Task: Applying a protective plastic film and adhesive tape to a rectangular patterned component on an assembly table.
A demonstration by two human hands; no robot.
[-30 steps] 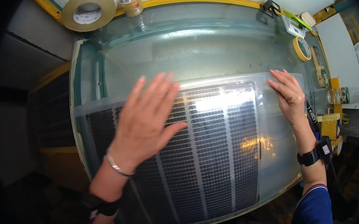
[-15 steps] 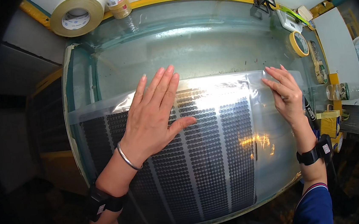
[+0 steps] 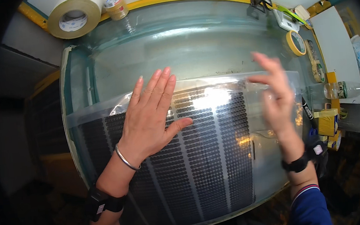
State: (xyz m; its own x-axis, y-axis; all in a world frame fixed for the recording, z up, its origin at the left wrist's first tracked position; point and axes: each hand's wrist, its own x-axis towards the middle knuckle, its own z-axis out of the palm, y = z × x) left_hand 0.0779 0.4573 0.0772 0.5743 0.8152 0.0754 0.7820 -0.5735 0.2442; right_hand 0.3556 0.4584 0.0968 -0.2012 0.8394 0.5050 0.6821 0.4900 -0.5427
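Note:
A clear plastic film covers a sheet with dark dotted columns on the glass-topped table. My left hand lies flat near the film's far edge, fingers stretched and thumb spread out to the right. Over the right part of the film is my right hand, smeared by motion. Its fingers look apart and I see nothing held in them; whether it touches the film I cannot tell. Bright glare hides part of the dotted pattern between my hands.
At the far left stand a large tape roll and a smaller tape. Along the right side are a yellow tape ring, a brush, a plastic bottle, a black marker and a small magnifier stand.
My right hand has left the film's far right corner and moved left and slightly nearer, its fingers spreading. My left hand stays flat in its place on the film.

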